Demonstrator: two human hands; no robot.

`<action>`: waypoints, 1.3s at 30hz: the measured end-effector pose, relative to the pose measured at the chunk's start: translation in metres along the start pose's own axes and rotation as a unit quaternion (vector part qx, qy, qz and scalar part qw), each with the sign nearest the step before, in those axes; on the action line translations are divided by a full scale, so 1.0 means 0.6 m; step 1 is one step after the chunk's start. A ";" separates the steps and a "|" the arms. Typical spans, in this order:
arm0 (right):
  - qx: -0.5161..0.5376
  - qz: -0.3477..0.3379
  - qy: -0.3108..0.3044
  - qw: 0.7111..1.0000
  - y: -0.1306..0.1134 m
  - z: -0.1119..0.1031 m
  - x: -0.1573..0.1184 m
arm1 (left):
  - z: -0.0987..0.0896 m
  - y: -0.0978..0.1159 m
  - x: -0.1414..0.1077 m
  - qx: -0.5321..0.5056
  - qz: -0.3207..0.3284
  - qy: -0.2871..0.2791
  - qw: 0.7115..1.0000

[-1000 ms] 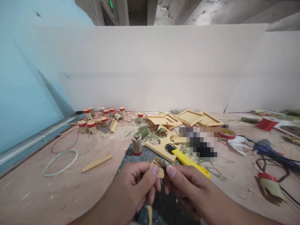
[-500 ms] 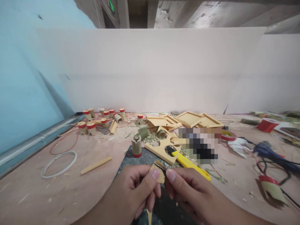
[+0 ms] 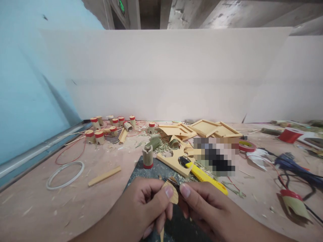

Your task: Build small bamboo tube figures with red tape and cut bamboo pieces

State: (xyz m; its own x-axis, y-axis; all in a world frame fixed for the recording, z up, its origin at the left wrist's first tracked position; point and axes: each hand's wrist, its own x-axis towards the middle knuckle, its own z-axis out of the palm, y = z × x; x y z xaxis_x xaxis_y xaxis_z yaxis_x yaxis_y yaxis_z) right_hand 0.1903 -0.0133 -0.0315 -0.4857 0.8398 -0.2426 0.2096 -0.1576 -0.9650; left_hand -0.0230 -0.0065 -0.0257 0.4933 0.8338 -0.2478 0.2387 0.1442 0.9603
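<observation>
With the small wooden piece (image 3: 174, 198) as the dial's centre, the left hand (image 3: 152, 205) lies at 8 o'clock, thumb and fingers pinched closed on that piece above the dark board (image 3: 135, 177). The right hand (image 3: 205, 205), at 4 o'clock, has its thumb and fingers closed around a slim dark tool (image 3: 173, 182), whose tip meets the piece's upper edge; it looks like a blade, though the fingers hide most of it.

At 11 o'clock, 1 bamboo cup (image 3: 147, 157) stands upright on the board, red band down. The sheet with cut-outs (image 3: 174, 163) lies at 12, the yellow knife (image 3: 205, 175) at 2, and 1 wooden strip (image 3: 104, 176) between 9 and 10.
</observation>
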 end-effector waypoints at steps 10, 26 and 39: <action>-0.002 0.000 -0.010 1.000 0.002 -0.002 0.001 | -0.003 -0.003 0.001 -0.013 -0.011 0.002 1.000; -0.111 -0.037 -0.002 0.993 -0.002 -0.006 -0.005 | -0.008 -0.011 -0.001 -0.025 -0.024 -0.004 0.999; -0.103 -0.053 0.005 0.993 -0.010 -0.008 -0.001 | -0.006 0.004 -0.003 -0.007 -0.036 -0.022 0.999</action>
State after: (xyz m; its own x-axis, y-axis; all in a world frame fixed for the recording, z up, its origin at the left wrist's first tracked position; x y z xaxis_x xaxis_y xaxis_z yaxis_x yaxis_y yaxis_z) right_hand 0.1934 -0.0100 -0.0249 -0.5060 0.8512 -0.1392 0.3274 0.0402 -0.9440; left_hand -0.0261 -0.0057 -0.0225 0.5124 0.7967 -0.3206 0.2635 0.2095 0.9416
